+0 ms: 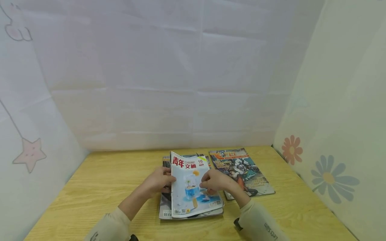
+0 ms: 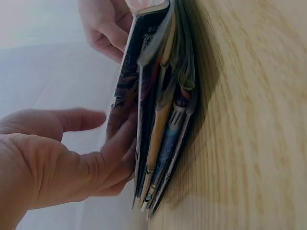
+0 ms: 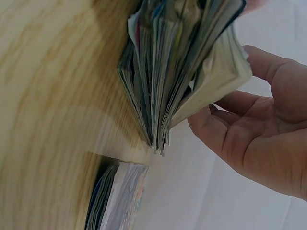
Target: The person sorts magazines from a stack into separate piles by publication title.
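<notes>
A white magazine (image 1: 182,197) with red lettering and a blue ice picture lies tilted on top of a stack of magazines (image 1: 165,209). My left hand (image 1: 159,180) holds its left edge; in the left wrist view the left fingers (image 2: 117,153) reach in between it and the stack, thumb on the cover side. At the right edge my right hand (image 1: 215,180) grips the same magazine, thumb over the cover. The right wrist view shows the right fingers (image 3: 208,127) under its lifted, bent pages (image 3: 216,81). Loose, fanned page edges show along the stack's sides.
Another magazine (image 1: 241,172) with a dark comic-style cover lies flat to the right of the stack. The wooden table (image 1: 114,167) meets a white cloth backdrop (image 1: 156,100) behind, with patterned cloth sides at left and right.
</notes>
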Tool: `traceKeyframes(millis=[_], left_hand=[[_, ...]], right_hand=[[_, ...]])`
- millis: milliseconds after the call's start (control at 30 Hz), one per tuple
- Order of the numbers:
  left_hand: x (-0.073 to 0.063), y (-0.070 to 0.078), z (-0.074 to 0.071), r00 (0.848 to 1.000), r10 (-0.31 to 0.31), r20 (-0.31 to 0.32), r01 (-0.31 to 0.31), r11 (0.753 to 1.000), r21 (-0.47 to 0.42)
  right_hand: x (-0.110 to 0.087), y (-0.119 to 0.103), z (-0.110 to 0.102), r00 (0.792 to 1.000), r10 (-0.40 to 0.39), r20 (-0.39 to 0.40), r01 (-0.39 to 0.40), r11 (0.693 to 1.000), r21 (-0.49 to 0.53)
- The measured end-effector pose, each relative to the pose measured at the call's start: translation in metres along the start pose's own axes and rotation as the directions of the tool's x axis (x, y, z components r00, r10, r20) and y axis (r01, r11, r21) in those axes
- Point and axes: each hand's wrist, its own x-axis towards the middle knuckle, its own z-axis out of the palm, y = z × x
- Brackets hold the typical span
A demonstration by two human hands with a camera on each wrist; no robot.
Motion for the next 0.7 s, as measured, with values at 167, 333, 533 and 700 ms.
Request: traceKeyframes(millis=[167,333,533,700], left_hand=[[-0.001,-0.001,0.000,0.995,-0.016,0.094,0.025,0.995,-0.093],[-0.001,0.001,0.000,0.999,0.024,0.031,-0.020,0.994,-0.103],[-0.010,0.004,-0.004,0.996,0.071,-0.049,-0.076,0.993,-0.096],[-0.013,0.013,-0.007,0.990,0.125,-0.065,-0.131,0.986,-0.106]], right_hand=[[0.000,0.002,-0.005,1.000,0.009,0.030,-0.012,0.997,0.080],[0.001,0.007,-0.014,0.997,-0.014,-0.081,0.016,0.999,0.034],[0.009,0.016,-0.017,0.948,0.055,-0.313,-0.036,0.997,0.063],[0.014,0.020,-0.019,0.953,0.112,-0.283,-0.045,0.972,0.231]])
